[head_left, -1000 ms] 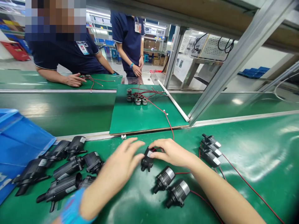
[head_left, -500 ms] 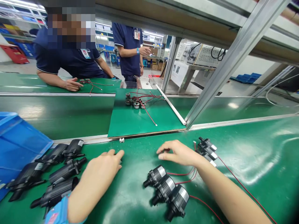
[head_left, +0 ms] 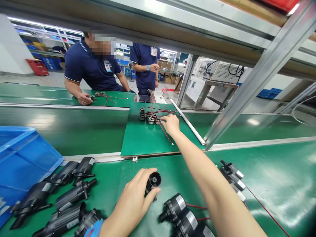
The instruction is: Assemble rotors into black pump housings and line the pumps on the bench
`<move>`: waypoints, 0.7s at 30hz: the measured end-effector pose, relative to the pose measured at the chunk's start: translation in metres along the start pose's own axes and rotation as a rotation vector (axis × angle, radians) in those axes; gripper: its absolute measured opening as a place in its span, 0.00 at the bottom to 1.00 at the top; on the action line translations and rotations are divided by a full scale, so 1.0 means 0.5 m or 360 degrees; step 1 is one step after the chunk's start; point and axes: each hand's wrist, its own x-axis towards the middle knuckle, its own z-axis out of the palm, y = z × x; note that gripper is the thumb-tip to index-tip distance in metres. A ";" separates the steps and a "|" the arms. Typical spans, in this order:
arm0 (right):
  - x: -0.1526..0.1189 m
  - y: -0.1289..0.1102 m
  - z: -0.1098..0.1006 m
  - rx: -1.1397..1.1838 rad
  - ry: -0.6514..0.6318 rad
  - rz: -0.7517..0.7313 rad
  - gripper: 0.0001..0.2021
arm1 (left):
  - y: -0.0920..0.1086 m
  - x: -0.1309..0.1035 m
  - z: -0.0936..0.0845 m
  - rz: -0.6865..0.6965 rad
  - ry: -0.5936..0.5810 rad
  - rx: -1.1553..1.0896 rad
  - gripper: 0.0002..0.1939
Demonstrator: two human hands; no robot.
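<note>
Near the front middle, my left hand (head_left: 134, 194) is wrapped round a black pump housing (head_left: 155, 179), whose round open end faces up. My right hand (head_left: 171, 124) reaches over the raised green board (head_left: 140, 141), its fingertips at the rightmost of several small round motor parts with red wires (head_left: 151, 121). Whether the fingers grip that part is too small to tell. Black pumps with red wires (head_left: 174, 207) lie below my right forearm. More black housings (head_left: 71, 194) lie left of my left hand.
A blue bin (head_left: 27, 148) stands at the left. A slanting metal post (head_left: 247, 75) rises on the right, near more wired pumps (head_left: 232, 176). Across the belt, a person's hand (head_left: 84, 99) rests by small wired parts. Another person stands behind.
My left hand now holds a black housing. My right hand has moved forward from the near worktop to the motor parts on the board. The view has shifted.
</note>
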 end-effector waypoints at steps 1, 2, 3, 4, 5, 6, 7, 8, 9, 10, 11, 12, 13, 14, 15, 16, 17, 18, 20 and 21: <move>0.015 -0.002 0.011 -0.0023 -0.0005 -0.0003 0.12 | 0.000 0.000 -0.001 -0.0008 -0.0006 -0.0013 0.20; 0.027 -0.004 0.020 -0.0040 -0.0013 -0.0011 0.11 | 0.000 0.000 -0.002 -0.0016 -0.0012 -0.0025 0.20; 0.036 -0.005 0.028 -0.0052 -0.0021 -0.0021 0.11 | -0.001 0.000 -0.002 -0.0018 -0.0018 -0.0037 0.20; 0.041 -0.005 0.034 -0.0059 -0.0027 -0.0029 0.10 | -0.001 -0.001 -0.002 -0.0019 -0.0022 -0.0047 0.20; 0.042 -0.004 0.036 -0.0060 -0.0028 -0.0034 0.09 | -0.002 -0.001 -0.001 -0.0018 -0.0022 -0.0054 0.20; 0.039 -0.001 0.034 -0.0058 -0.0023 -0.0034 0.08 | -0.003 -0.002 0.000 -0.0018 -0.0021 -0.0058 0.20; 0.031 0.004 0.028 -0.0052 -0.0012 -0.0028 0.08 | -0.004 -0.002 0.001 -0.0020 -0.0021 -0.0060 0.20; 0.017 0.011 0.017 -0.0042 0.0006 -0.0020 0.09 | -0.005 -0.003 0.003 -0.0020 -0.0012 -0.0060 0.20; -0.003 0.018 0.001 -0.0031 0.0026 -0.0012 0.09 | -0.006 -0.003 0.006 -0.0016 0.0004 -0.0061 0.21; -0.029 0.024 -0.019 -0.0024 0.0043 -0.0007 0.10 | -0.008 -0.002 0.008 -0.0012 0.0025 -0.0066 0.23; -0.061 0.029 -0.042 -0.0001 0.0066 -0.0022 0.11 | -0.009 -0.002 0.011 -0.0011 0.0044 -0.0078 0.25; -0.098 0.030 -0.068 0.0053 0.0093 -0.0067 0.12 | -0.010 -0.001 0.013 -0.0018 0.0059 -0.0098 0.27; -0.138 0.028 -0.094 0.0129 0.0108 -0.0139 0.12 | -0.011 -0.001 0.014 -0.0032 0.0068 -0.0124 0.29; -0.181 0.021 -0.120 0.0248 0.0126 -0.0245 0.12 | -0.011 0.000 0.014 -0.0058 0.0069 -0.0154 0.30; -0.223 0.011 -0.143 0.0370 0.0116 -0.0366 0.11 | -0.011 0.002 0.014 -0.0084 0.0059 -0.0184 0.31; -0.264 -0.003 -0.162 0.0450 0.0073 -0.0480 0.11 | -0.011 0.003 0.012 -0.0105 0.0050 -0.0210 0.31; -0.300 -0.018 -0.176 0.0495 0.0024 -0.0583 0.10 | -0.010 0.004 0.010 -0.0114 0.0042 -0.0231 0.32; -0.332 -0.033 -0.185 0.0503 -0.0039 -0.0666 0.10 | -0.009 0.004 0.008 -0.0118 0.0036 -0.0246 0.32; -0.377 -0.058 -0.188 0.0474 -0.0147 -0.0787 0.10 | -0.008 0.005 0.005 -0.0109 0.0025 -0.0278 0.34; -0.391 -0.067 -0.184 0.0450 -0.0204 -0.0831 0.11 | -0.007 0.005 0.004 -0.0102 0.0022 -0.0298 0.34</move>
